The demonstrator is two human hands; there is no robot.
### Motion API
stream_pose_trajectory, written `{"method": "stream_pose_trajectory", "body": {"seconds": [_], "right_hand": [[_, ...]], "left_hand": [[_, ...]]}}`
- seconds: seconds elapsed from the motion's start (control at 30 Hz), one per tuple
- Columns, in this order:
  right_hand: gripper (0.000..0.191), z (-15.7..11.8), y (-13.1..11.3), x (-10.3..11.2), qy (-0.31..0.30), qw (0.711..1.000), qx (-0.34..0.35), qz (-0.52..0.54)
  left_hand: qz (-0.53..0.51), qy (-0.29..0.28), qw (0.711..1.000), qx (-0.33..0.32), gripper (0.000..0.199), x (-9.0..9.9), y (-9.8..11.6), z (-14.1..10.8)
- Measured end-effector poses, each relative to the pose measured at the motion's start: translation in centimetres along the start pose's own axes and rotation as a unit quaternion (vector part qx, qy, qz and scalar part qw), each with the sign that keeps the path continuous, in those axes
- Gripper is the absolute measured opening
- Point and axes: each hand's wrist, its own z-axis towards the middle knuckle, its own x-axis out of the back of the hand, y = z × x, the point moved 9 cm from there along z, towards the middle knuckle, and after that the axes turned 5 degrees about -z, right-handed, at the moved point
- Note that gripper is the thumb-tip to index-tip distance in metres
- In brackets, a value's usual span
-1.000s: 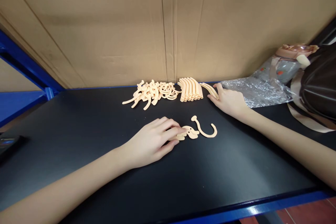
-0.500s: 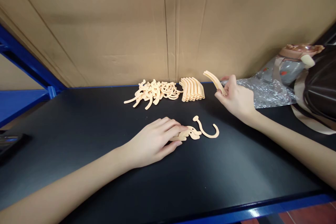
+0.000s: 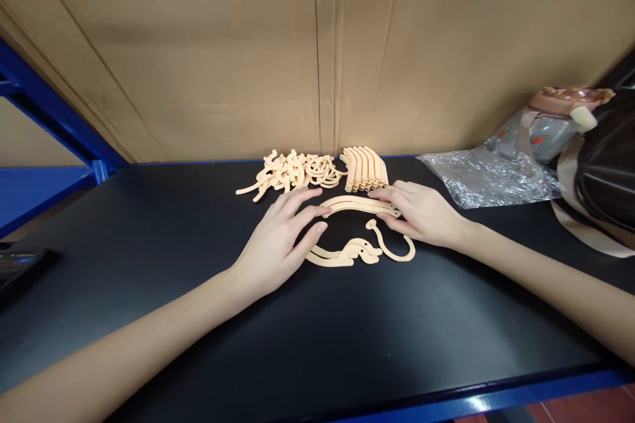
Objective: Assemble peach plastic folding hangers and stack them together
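Note:
Two long curved wooden strips (image 3: 354,205) lie side by side on the black table. My right hand (image 3: 417,211) has its thumb and fingers around their right end. My left hand (image 3: 280,238) has its fingers spread, with a fingertip at the strips' left end. Below the strips, notched curved wooden pieces (image 3: 342,256) lie partly under or beside my left thumb. A hook-shaped wooden piece (image 3: 389,250) with a round end is to their right. Behind are a loose heap of curved wooden pieces (image 3: 297,170) and a neat stack of curved strips (image 3: 366,168).
On the right lie a clear plastic bag (image 3: 486,178), a bottle (image 3: 540,129) with a pink top and a dark brown bag (image 3: 605,165) with a light strap. A dark device (image 3: 22,271) is at the left edge. Cardboard (image 3: 223,59) stands behind the table.
My right hand has come down and left from beside the plastic bag, bringing the strips to the table. My left hand has moved off the notched pieces, up to the strips' left end.

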Motion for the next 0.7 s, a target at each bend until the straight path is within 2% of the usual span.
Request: {"method": "stream_pose_trajectory", "body": {"seconds": [0.2, 0.47, 0.7], "right_hand": [[0.03, -0.1, 0.6, -0.9, -0.033, 0.999, -0.025, 0.01], [0.026, 0.0, 1.2, -1.3, -0.065, 0.995, -0.061, 0.034], [0.032, 0.0, 1.3, -1.4, -0.074, 0.994, -0.06, 0.05]], "left_hand": [[0.007, -0.095, 0.995, 0.043, 0.044, -1.9, -0.5, 0.0], [0.021, -0.129, 0.99, 0.048, 0.049, -2.2, -0.4, 0.0], [0.013, -0.139, 0.989, 0.054, 0.052, -2.3, -0.5, -0.1]]}}
